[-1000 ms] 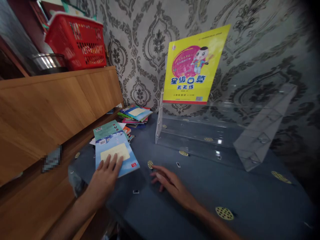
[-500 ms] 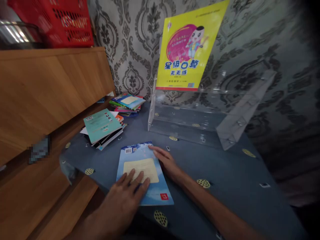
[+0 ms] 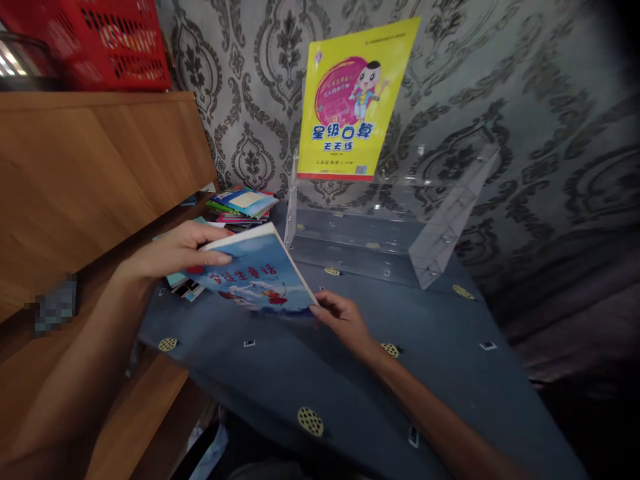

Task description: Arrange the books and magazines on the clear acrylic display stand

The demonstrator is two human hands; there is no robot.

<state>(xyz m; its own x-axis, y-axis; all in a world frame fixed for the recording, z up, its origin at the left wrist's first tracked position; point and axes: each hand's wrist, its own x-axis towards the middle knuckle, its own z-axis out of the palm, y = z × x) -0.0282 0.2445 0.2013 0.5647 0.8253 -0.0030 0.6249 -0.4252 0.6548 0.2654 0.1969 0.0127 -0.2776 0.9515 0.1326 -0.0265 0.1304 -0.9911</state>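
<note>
A blue book (image 3: 255, 275) is held up off the table, tilted, with its illustrated cover toward me. My left hand (image 3: 187, 250) grips its upper left edge, thumb on the cover. At the lower right corner, my right hand (image 3: 343, 317) pinches the same book. Behind it, a yellow workbook (image 3: 345, 107) stands upright on the top tier of a clear acrylic rack (image 3: 440, 227). A stack of books (image 3: 193, 288) is mostly hidden behind my left hand and the held book. Another stack of books (image 3: 243, 203) lies farther back.
The table wears a blue-grey cloth (image 3: 360, 393) printed with pineapples. To the left stands a wooden cabinet (image 3: 100, 167), with a red plastic basket (image 3: 120, 47) and a shiny metal container (image 3: 25, 60) on top. Patterned wallpaper (image 3: 240, 100) rises behind the table.
The blue book has been lifted off the table and turned over, from back cover to front. My left hand has moved up to its upper left edge. The view has shifted slightly.
</note>
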